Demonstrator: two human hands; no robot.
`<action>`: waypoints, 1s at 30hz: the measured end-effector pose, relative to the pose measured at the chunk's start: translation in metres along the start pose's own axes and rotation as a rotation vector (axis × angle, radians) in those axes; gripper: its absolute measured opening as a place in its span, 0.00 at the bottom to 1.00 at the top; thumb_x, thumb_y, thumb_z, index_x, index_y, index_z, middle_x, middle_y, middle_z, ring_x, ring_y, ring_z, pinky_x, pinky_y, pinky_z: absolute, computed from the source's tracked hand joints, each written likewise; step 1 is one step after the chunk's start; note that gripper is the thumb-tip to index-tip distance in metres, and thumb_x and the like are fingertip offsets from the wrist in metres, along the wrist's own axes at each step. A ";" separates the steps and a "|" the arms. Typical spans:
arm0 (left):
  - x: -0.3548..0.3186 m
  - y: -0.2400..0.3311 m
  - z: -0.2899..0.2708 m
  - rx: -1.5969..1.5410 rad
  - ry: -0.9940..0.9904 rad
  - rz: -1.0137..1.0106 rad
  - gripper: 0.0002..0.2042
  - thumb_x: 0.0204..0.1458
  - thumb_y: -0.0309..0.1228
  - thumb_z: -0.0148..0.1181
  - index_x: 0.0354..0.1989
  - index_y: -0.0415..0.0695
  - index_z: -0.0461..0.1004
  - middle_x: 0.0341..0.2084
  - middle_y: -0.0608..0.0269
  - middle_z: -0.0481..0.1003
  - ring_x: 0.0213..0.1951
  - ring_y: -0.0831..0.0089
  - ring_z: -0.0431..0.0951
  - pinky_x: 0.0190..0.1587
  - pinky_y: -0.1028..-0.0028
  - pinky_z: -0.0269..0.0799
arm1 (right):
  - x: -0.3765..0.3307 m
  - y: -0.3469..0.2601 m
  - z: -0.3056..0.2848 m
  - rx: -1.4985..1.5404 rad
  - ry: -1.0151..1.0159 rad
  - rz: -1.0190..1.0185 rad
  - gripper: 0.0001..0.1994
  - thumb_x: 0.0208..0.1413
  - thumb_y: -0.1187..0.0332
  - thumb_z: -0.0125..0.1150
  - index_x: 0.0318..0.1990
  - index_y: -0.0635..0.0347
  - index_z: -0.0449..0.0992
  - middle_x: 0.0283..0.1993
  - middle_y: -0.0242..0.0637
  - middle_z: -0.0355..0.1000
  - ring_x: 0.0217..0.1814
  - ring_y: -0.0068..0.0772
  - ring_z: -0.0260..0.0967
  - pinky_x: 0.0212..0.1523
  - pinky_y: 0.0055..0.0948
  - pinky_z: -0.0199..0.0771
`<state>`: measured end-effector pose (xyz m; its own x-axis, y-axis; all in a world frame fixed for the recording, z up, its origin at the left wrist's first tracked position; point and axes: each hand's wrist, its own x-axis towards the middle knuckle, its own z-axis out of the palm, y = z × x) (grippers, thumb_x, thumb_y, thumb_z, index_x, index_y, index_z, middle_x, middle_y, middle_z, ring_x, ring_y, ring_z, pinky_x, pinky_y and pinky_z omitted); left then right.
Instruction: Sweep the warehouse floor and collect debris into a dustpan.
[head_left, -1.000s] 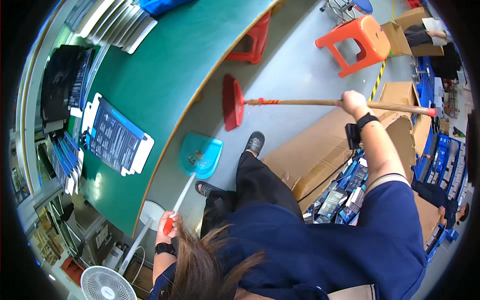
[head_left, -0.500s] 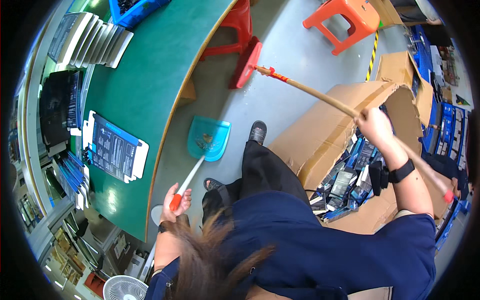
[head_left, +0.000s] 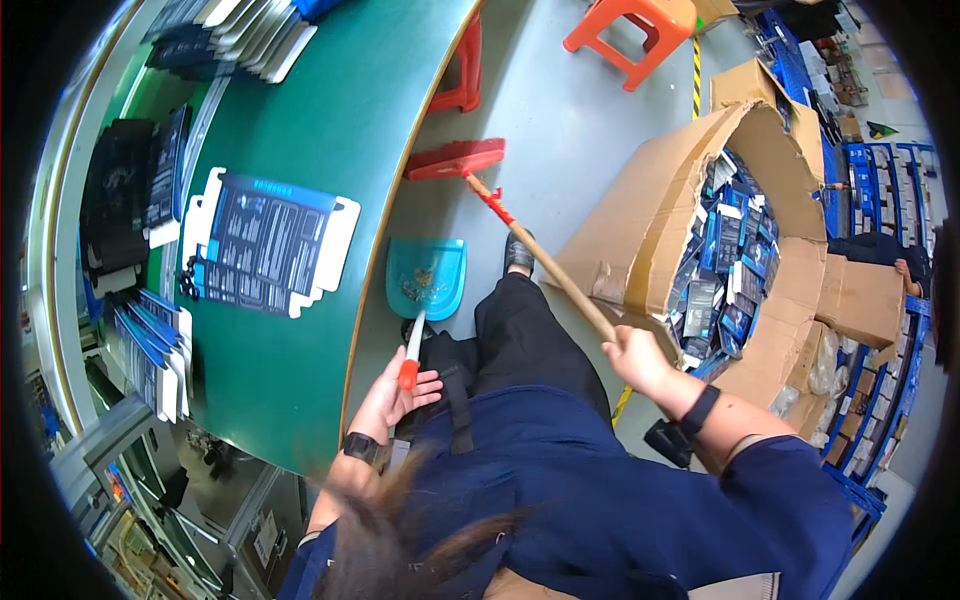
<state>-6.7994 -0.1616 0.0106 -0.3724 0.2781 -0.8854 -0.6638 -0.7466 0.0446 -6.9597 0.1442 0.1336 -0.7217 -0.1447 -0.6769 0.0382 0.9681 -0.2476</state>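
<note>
My right hand (head_left: 638, 358) is wrapped around the wooden handle of a red broom (head_left: 458, 158), whose head is over the floor beside the table edge, beyond the dustpan. At the left, my left hand (head_left: 394, 392) holds the red grip end of the dustpan's white handle between thumb and palm, with the other fingers stretched out. The light-blue dustpan (head_left: 455, 285) rests on the floor by my feet, its mouth facing the broom. Small brownish debris (head_left: 425, 278) lies in the pan.
A green table (head_left: 290, 380) with flattened printed box sheets (head_left: 262, 245) stands on the left. To the right is a big cardboard carton (head_left: 640, 215) filled with blue-black boxes. An orange stool (head_left: 640, 35) stands ahead, and a person's hand (head_left: 908, 278) shows at far right.
The broom head has swung left and nearer the dustpan, turning sideways. My right hand has come inward and lower along with its handle. The left hand's fingers have spread; the view has shifted.
</note>
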 end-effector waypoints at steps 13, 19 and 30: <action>0.003 -0.005 0.003 -0.247 -0.019 -0.002 0.25 0.47 0.48 0.43 0.39 0.34 0.58 0.36 0.49 0.66 0.38 0.62 0.68 0.39 0.66 0.66 | 0.075 -0.045 0.129 0.084 -0.097 -0.415 0.07 0.40 0.73 0.47 0.28 0.68 0.67 0.25 0.51 0.67 0.29 0.51 0.65 0.31 0.40 0.66; 0.012 -0.002 0.043 -0.446 -0.088 -0.005 0.23 0.48 0.39 0.45 0.42 0.28 0.56 0.35 0.49 0.66 0.34 0.66 0.70 0.35 0.73 0.69 | 0.096 -0.025 0.149 0.046 -0.025 -0.361 0.08 0.35 0.78 0.46 0.27 0.68 0.68 0.26 0.47 0.68 0.29 0.43 0.68 0.30 0.34 0.69; 0.021 -0.006 0.057 -0.771 -0.037 -0.213 0.20 0.51 0.33 0.36 0.43 0.25 0.50 0.19 0.64 0.59 0.19 0.77 0.59 0.19 0.80 0.58 | 0.141 0.059 0.176 0.153 0.167 -0.110 0.07 0.43 0.72 0.47 0.26 0.66 0.69 0.21 0.49 0.67 0.26 0.48 0.67 0.26 0.39 0.67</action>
<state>-6.8401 -0.1171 0.0185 -0.3184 0.4713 -0.8225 -0.0928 -0.8790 -0.4678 -6.9377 0.1451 -0.0982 -0.8308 -0.1994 -0.5196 0.0483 0.9043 -0.4242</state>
